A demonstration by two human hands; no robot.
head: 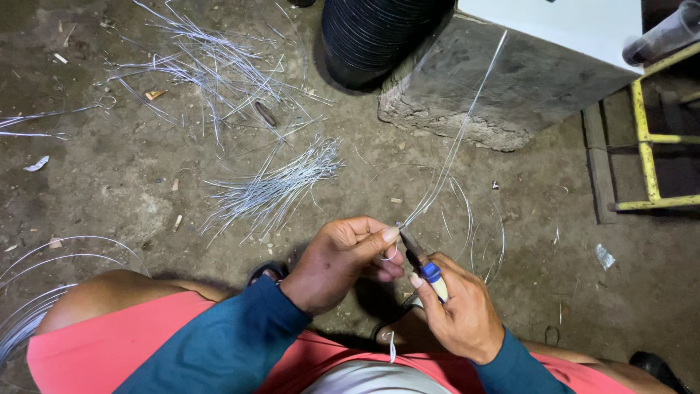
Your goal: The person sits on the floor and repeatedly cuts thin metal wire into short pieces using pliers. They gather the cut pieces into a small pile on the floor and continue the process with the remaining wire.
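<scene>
Two hands busy over the dirt floor: left hand (343,259) pinches a small loop of thin steel wire (445,164) between thumb and fingers, the strand running up to a concrete block (503,84). Right hand (456,310) is clenched round blue-handled pliers (421,264), tips at that loop; cut wire bundle (273,186) lies nearby.

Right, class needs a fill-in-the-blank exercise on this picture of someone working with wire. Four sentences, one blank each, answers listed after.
1. The right hand grips pliers with a ____ and cream handle.
2. The left hand pinches a thin strand of ____ against the plier tips.
3. A bundle of cut wire pieces lies on the ____ floor.
4. The frame at the right edge is painted ____.

Missing words: blue; wire; concrete; yellow
</scene>
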